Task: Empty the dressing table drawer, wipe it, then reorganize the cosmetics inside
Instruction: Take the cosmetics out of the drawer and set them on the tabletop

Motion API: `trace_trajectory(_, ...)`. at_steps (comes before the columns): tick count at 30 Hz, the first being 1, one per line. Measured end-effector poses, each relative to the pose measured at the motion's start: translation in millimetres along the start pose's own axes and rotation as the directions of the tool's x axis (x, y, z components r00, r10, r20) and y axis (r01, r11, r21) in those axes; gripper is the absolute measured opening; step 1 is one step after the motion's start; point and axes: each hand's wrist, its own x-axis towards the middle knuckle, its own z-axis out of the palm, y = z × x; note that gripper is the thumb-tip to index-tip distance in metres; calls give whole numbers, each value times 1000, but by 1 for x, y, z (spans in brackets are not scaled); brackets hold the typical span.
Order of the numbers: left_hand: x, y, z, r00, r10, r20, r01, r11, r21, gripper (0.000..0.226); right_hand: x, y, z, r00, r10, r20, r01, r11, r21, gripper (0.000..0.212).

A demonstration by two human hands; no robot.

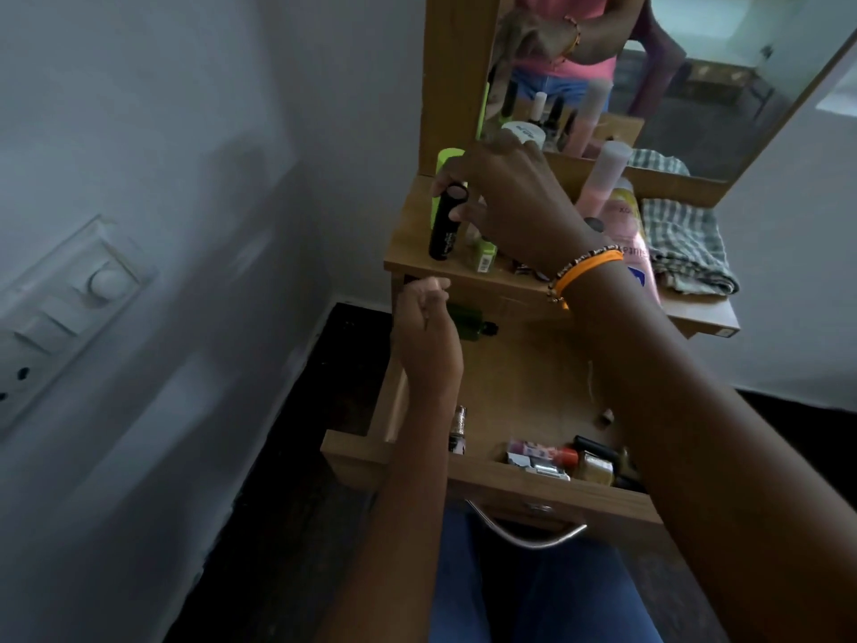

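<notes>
The wooden drawer [547, 496] of the dressing table stands pulled out below me. A dark green bottle [468, 320] lies at its back, and several small cosmetics [556, 459] lie along its front wall. My right hand [505, 201] reaches over the table top [412, 243] and holds a black tube [445, 225] upright there by its cap. My left hand [424, 324] hovers over the drawer's back left corner with its fingers curled, beside the green bottle; I cannot make out anything in it.
A pink bottle [598, 187], a pink lotion tube [635, 243], a lime green container [445, 160] and a small green box [484, 257] stand on the top. A checked cloth [686, 243] lies at its right. A mirror [672, 85] rises behind. The wall is close on the left.
</notes>
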Motion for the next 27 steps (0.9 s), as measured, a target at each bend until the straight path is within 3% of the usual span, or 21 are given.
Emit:
trace_trajectory(5, -1, 1, 1, 999, 17, 45, -19, 999, 35, 28, 5, 3, 5, 999, 22, 39, -17, 993, -115, 28)
trace_trajectory(13, 0, -1, 1, 996, 52, 71, -58, 995, 79, 27, 2, 6, 3, 999, 38, 36, -37, 999, -30, 33)
trace_trajectory(21, -4, 5, -3, 996, -12, 90, 1, 992, 125, 24, -4, 4, -1, 999, 30, 22, -28, 997, -72, 38)
trace_trajectory(23, -3, 0, -5, 986, -101, 134, 60, 959, 278, 22, -17, 1, -7, 998, 12, -60, -13, 1000, -15, 32)
trace_trajectory(25, -9, -6, -8, 969, -116, 220, -30, 823, 567, 17, -40, -4, -9, 995, -13, -98, 23, 995, 95, 24)
trace_trajectory(27, -14, -9, -11, 955, -112, 274, -102, 744, 660, 8, -68, -9, -5, 1000, -8, 13, 5, 980, 199, 20)
